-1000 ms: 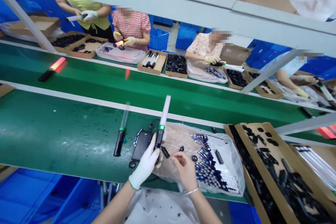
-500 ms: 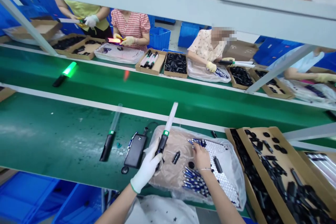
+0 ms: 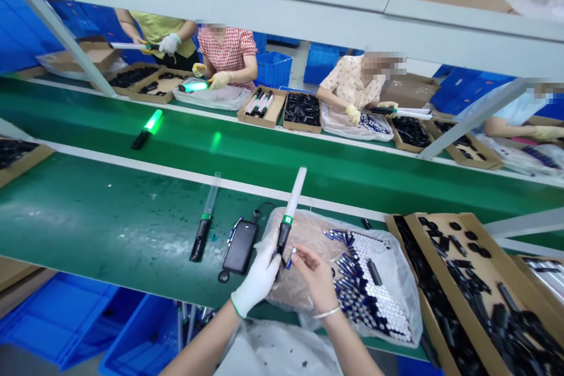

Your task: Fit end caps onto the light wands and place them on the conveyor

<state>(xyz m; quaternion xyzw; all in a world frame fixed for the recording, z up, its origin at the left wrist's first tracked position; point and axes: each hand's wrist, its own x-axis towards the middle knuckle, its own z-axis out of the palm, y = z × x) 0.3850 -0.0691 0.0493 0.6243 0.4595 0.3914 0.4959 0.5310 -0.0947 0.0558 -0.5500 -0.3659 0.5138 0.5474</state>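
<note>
My left hand point(image 3: 261, 273), in a white glove, is closed round the black handle of a light stick point(image 3: 294, 202) with a clear tube and a green band. The stick leans up and away from me. Beside the handle, my bare right hand point(image 3: 315, 276) pinches a small blue and silver battery point(image 3: 291, 258) by its end. Below both hands lies a tray lined with plastic point(image 3: 399, 247), holding many batteries point(image 3: 359, 305) and a black cylindrical part point(image 3: 374, 272). The handle's lower end is hidden by the glove.
Left of the tray lie a black power bank point(image 3: 240, 247) and another light stick point(image 3: 205, 217). Boxes of black parts point(image 3: 484, 282) stand at right. Behind runs a green channel with a glowing green stick point(image 3: 150, 129). Co-workers sit across; a metal post point(image 3: 476, 117) slants at right.
My right hand has come left from the batteries to the stick's handle, bringing a battery. The left hand keeps its hold. Across the channel, a co-worker's stick has turned from red to green.
</note>
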